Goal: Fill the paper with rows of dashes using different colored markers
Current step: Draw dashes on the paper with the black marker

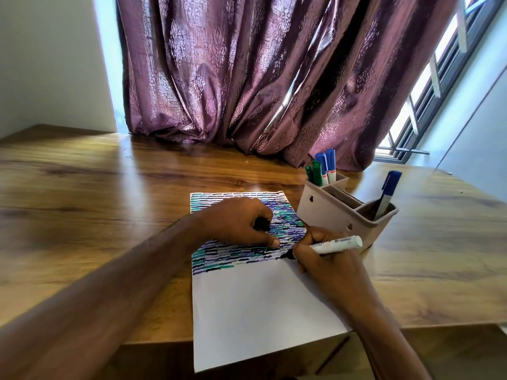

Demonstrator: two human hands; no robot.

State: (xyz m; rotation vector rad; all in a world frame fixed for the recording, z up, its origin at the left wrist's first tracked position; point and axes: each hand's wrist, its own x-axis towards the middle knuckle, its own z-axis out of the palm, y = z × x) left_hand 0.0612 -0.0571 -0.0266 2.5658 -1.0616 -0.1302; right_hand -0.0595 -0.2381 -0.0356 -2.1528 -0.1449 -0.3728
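A white sheet of paper point(255, 305) lies on the wooden table, its near end hanging over the table's front edge. Rows of black, blue, purple and green dashes cover its upper half. My right hand point(326, 259) grips a white-barrelled black marker point(334, 244), with the tip touching the paper at the right end of the lowest rows. My left hand point(241, 224) rests on the inked rows, pressing the sheet down, and is closed on a small black marker cap point(262, 224).
A beige pen holder point(337, 212) stands just right of the paper, with green and blue markers point(322, 168) in its back compartment and one blue marker point(388, 193) in the front one. A purple curtain point(260, 78) hangs behind the table point(109, 187). A window is at the right.
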